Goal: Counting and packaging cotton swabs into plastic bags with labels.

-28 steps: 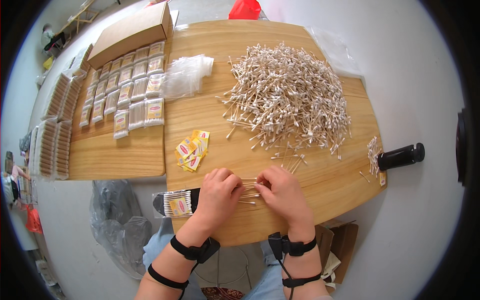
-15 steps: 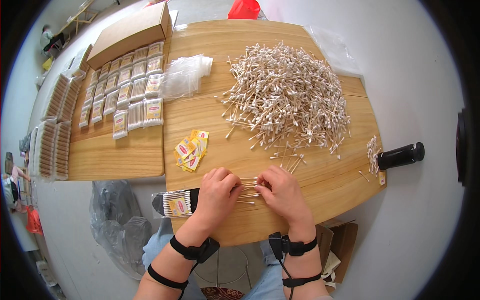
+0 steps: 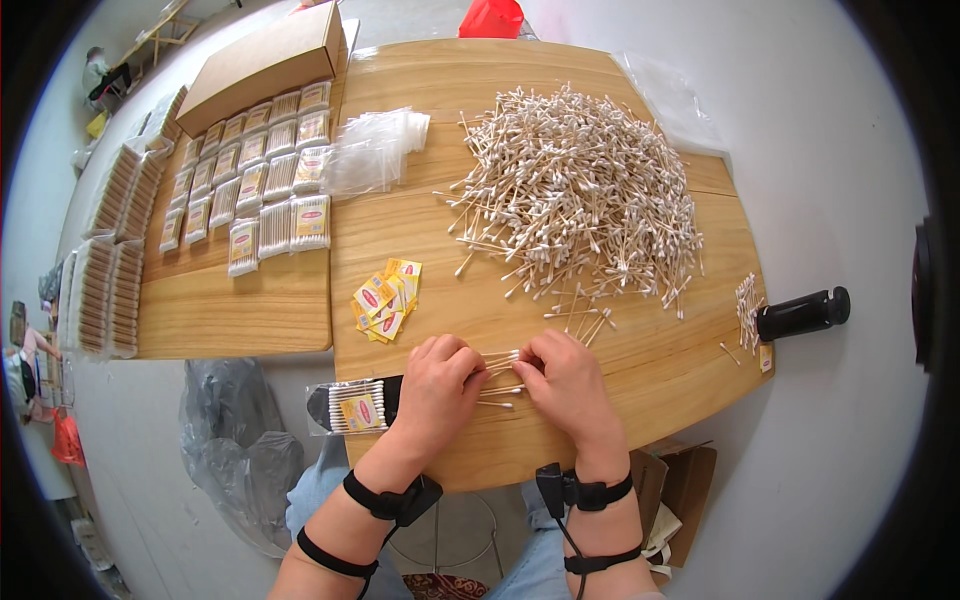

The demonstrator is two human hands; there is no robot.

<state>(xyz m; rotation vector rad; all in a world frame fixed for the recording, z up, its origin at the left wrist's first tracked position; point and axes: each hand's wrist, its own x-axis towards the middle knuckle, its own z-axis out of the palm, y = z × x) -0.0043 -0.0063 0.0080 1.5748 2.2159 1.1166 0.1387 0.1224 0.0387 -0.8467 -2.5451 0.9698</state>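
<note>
A: How do the hands stand?

B: Apart, but near each other, above the near part of the table (image 3: pixel 400 225). The left hand (image 3: pixel 437 385) is closed on a few cotton swabs (image 3: pixel 503 364), their heads toward the right hand (image 3: pixel 562 380). That one's thumb and finger are at the heads; I can't tell whether they pinch.

A: What could go wrong there?

B: The sticks lie unevenly, so a slack left grip could drop one, and a hard push from the right could bend a stick or soil the cotton.

A: And beside the left hand?

B: A clear packet (image 3: pixel 357 407) of swabs seems to reach past the table's edge; a knock from the wrist might tip it off.

A: Farther out?

B: Yellow cards (image 3: pixel 385 300) overlap loosely, so a brushing arm could scatter them. The big swab pile (image 3: pixel 575 190) is tangled, and one tug might bring many sliding. The thin clear bags (image 3: pixel 375 150) look light enough for a draught to shift.
</note>
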